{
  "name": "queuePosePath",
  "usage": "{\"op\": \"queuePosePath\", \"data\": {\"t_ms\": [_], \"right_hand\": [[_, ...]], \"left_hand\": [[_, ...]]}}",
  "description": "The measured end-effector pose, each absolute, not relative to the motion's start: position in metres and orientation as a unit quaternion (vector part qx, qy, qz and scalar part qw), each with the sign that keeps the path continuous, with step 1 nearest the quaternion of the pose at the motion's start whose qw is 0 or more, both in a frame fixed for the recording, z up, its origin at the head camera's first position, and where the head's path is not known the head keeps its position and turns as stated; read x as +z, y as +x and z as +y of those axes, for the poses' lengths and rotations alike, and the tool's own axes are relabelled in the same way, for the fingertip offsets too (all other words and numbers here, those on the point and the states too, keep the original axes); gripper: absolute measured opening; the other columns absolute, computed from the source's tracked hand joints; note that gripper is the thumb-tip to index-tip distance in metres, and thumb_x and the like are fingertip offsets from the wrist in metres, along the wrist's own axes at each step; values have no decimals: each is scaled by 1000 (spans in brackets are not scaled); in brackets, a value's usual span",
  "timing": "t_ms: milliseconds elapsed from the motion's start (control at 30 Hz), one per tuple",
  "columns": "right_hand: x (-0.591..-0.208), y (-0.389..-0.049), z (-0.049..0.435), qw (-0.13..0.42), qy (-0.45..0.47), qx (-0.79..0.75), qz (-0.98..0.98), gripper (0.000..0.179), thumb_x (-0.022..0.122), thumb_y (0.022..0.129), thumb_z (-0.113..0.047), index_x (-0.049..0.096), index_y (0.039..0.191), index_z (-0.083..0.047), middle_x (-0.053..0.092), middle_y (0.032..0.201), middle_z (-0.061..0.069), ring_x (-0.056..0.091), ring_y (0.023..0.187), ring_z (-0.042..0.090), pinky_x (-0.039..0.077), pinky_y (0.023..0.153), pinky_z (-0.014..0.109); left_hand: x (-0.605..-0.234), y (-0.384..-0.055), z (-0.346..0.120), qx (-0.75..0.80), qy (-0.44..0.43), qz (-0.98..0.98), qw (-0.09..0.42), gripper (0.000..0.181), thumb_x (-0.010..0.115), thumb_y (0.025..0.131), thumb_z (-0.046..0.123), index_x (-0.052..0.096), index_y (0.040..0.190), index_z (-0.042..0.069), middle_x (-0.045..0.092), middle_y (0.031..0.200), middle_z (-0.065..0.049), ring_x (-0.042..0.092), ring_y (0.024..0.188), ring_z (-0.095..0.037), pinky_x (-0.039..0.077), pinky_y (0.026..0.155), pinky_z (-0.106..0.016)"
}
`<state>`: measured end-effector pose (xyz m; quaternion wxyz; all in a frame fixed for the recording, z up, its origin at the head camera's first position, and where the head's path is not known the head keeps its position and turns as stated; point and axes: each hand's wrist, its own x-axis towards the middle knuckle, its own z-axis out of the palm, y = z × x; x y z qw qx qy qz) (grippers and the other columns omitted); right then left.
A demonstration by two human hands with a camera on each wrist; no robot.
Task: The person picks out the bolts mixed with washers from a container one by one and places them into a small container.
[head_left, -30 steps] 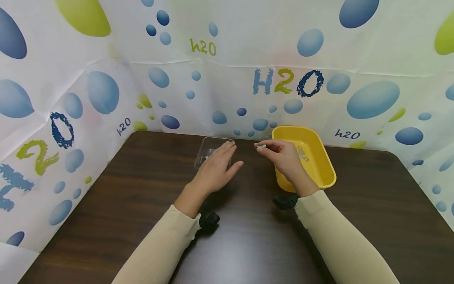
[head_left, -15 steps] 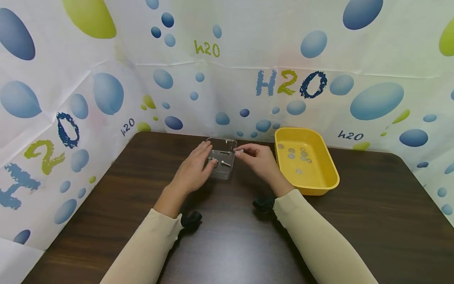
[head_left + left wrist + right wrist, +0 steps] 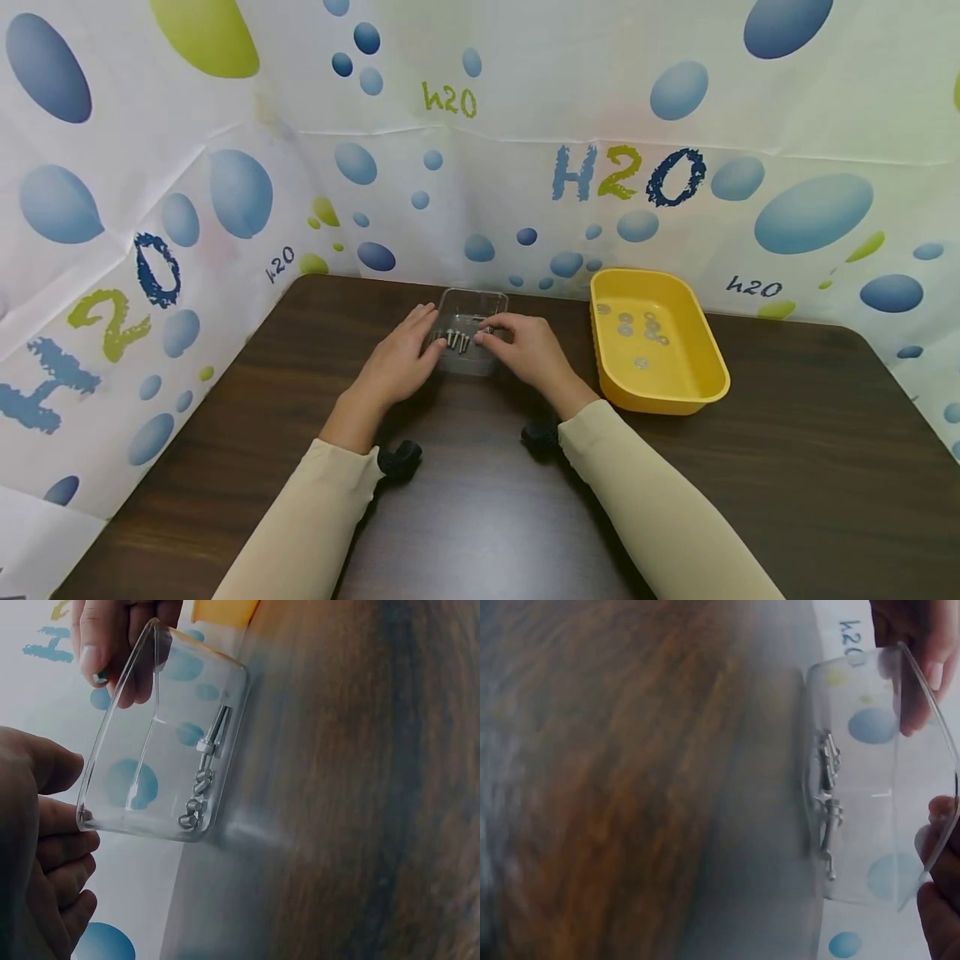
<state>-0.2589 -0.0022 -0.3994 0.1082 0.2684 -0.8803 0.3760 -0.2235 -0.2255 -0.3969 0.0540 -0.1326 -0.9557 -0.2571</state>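
A clear plastic tray (image 3: 480,304) sits at the table's far middle with several small bolts (image 3: 454,338) lined up inside. My left hand (image 3: 426,332) holds the tray's left corner between thumb and curled fingers (image 3: 52,847). At the tray's right rim, my right hand (image 3: 489,332) pinches a small metal piece, apparently a bolt (image 3: 98,676). The bolts (image 3: 201,789) lie along the tray's wall in the left wrist view. In the right wrist view the tray (image 3: 877,825) and bolts (image 3: 827,806) show, with fingers (image 3: 919,656) at the rim.
A yellow tub (image 3: 678,396) with several washers (image 3: 641,363) stands just right of the hands. The dark wooden table (image 3: 787,467) is walled at the back and left by a bubble-print sheet (image 3: 225,192). Black wrist mounts (image 3: 399,460) rest near the sleeves.
My right hand carried the small piece from beside the yellow tub leftward to the clear tray's rim. My left hand slid off the tray to its left corner, uncovering the bolts.
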Motion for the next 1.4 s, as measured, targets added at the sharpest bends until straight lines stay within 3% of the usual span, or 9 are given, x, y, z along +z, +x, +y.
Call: {"op": "queuePosePath", "data": {"t_ms": [333, 567, 933, 1233, 1400], "right_hand": [[-394, -261, -13, 87, 303, 283, -906, 27, 68, 94, -32, 74, 111, -12, 74, 112, 5, 68, 108, 27, 54, 94, 43], [-391, -262, -20, 36, 335, 208, -918, 29, 59, 98, -37, 72, 106, -12, 74, 106, 3, 61, 121, 30, 32, 116, 45], [-388, -264, -23, 9, 360, 148, -921, 32, 51, 103, -35, 71, 107, -10, 73, 106, 3, 68, 108, 21, 24, 121, 42], [-387, -262, -25, 10, 376, 120, -919, 29, 44, 105, -24, 68, 94, -12, 73, 105, 5, 65, 112, 22, 23, 120, 48], [-386, -261, -25, 0, 372, 120, -920, 32, 42, 105, -24, 71, 100, -11, 73, 112, 6, 64, 117, 21, 21, 121, 48]], "left_hand": [[-400, -226, -227, -254, -135, -957, 41, 58, 43, 104, 34, 34, 153, 4, 29, 161, -11, 20, 151, -25, 25, 119, -49], [-402, -226, -227, -255, -136, -957, 39, 58, 43, 104, 34, 35, 152, 3, 29, 161, -13, 21, 151, -26, 25, 119, -49], [-403, -226, -227, -268, -138, -953, 43, 57, 43, 104, 33, 36, 152, 3, 30, 160, -13, 22, 151, -26, 25, 119, -49], [-403, -226, -226, -269, -138, -952, 43, 58, 43, 104, 33, 35, 152, 3, 30, 160, -13, 22, 151, -26, 25, 120, -48], [-403, -226, -226, -271, -137, -952, 43, 58, 43, 103, 33, 35, 152, 2, 30, 160, -13, 22, 151, -25, 25, 120, -48]]}}
